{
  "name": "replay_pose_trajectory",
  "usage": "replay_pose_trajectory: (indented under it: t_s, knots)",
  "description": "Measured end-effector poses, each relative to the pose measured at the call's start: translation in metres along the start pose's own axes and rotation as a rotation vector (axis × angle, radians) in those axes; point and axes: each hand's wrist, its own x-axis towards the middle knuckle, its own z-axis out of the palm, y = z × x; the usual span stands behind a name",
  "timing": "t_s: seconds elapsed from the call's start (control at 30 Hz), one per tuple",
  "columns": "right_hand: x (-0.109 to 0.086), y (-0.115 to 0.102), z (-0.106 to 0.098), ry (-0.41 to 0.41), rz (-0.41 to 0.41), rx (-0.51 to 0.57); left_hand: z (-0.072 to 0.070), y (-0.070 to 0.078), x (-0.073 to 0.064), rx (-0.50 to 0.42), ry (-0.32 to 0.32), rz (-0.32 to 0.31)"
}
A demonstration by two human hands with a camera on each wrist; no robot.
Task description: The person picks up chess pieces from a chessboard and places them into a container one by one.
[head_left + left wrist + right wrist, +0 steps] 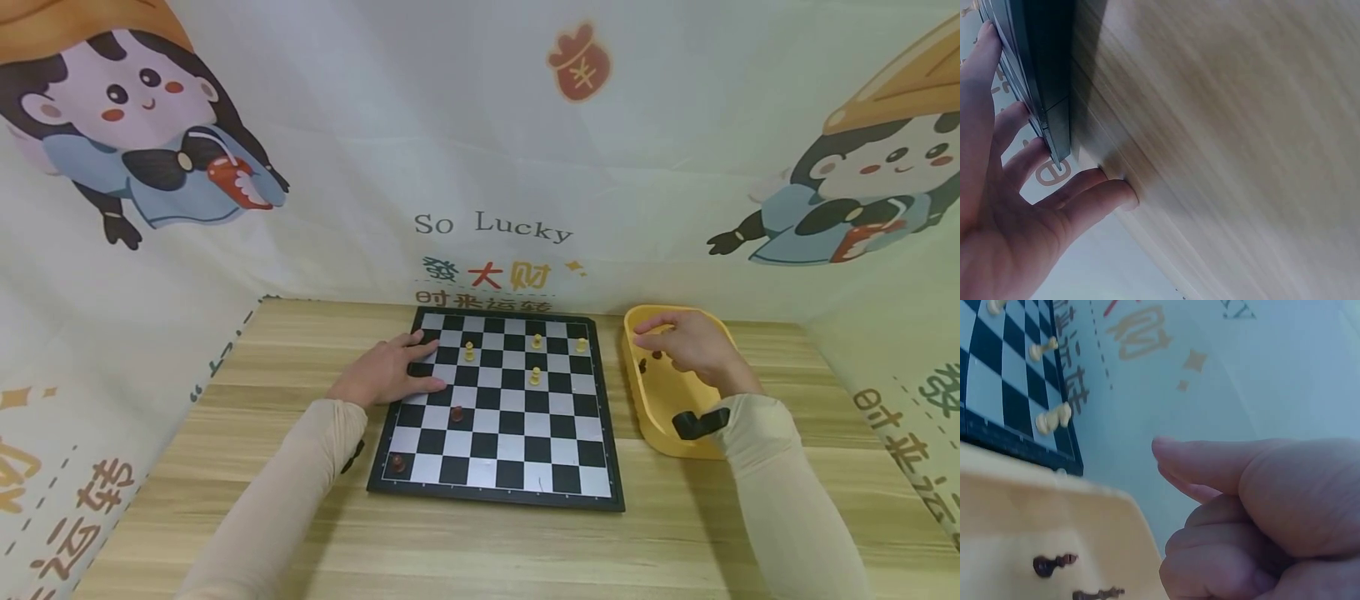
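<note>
My left hand (pixel 384 371) rests over the left edge of a black-and-white chessboard (pixel 495 498), thumb and index finger on its squares. In the left wrist view, two fingers (pixel 1107 195) reach past the board's dark side beside the wooden table. My right hand (pixel 692 343) hovers above a yellow tray (pixel 636 408), thumb and index finger extended with a gap between them. Its other fingers are curled in, and no piece shows in it. Two dark chess pieces lie in the tray, one of them with a rounded base (pixel 1054 564).
Several cream pieces stand on the board's far half, among them a knight (pixel 1054 419) near the far right corner. Two dark red pieces, one mid-left (pixel 457 413) and one at the near left corner (pixel 397 463), stand there too. A printed cloth (pixel 360 167) hangs behind the table.
</note>
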Motion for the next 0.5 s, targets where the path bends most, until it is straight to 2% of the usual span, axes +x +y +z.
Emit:
replay_pose_trajectory:
  t_s: [0.5]
  knots:
    - [-0.007,-0.030,0.031,-0.003,-0.107,0.042,-0.001,0.000,0.001,0.002,-0.007,0.013]
